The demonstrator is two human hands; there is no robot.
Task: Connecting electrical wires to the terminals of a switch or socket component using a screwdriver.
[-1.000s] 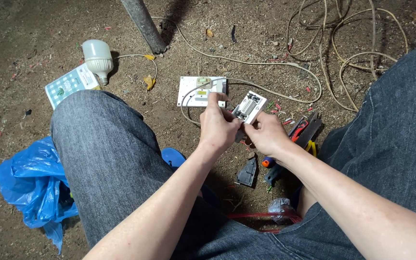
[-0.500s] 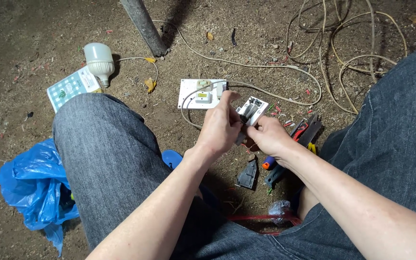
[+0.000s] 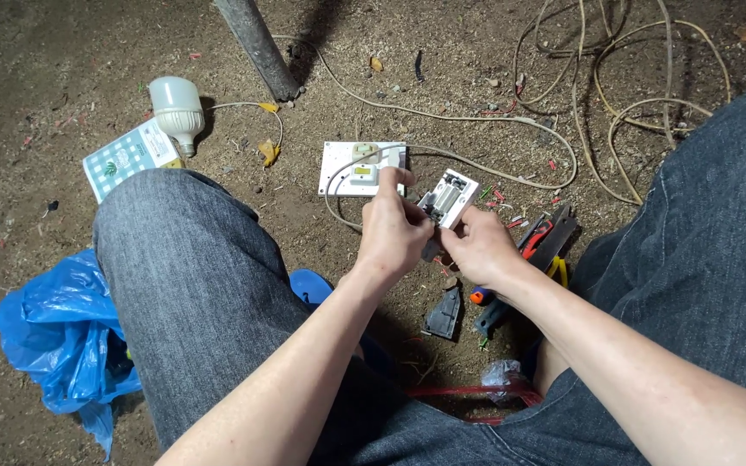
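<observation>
Between the two denim-clad knees, the left hand [image 3: 395,229] and the right hand [image 3: 475,248] meet over the dirt, both curled narrow around a small white rectangular plastic switch module with a grey metal inner face [image 3: 448,198]. The right hand grips it from below with fingers folded under its lower edge; the left hand pinches at its left side, thumb and forefinger nearly closed, with the forefinger raised toward the top. The module is tilted, its open back turned up toward the camera. Just below the right hand lie a dark grey wedge-shaped plastic piece [image 3: 445,312] and an orange-tipped tool handle [image 3: 480,296], and to its right a pair of red-handled pliers [image 3: 542,237] on the ground. Well to the left of the left hand, beside the knee, sits a crumpled blue plastic bag [image 3: 55,332]; its contents cannot be made out. Just beyond the left hand lies a white square plastic wall plate with a thin pale wire looped over it [image 3: 357,167]. Farther off to the left are a green-and-white checked cardboard box [image 3: 128,156] and a white bulb-shaped lamp [image 3: 175,107], and beyond the right hand a tangle of pale cable [image 3: 615,103].
</observation>
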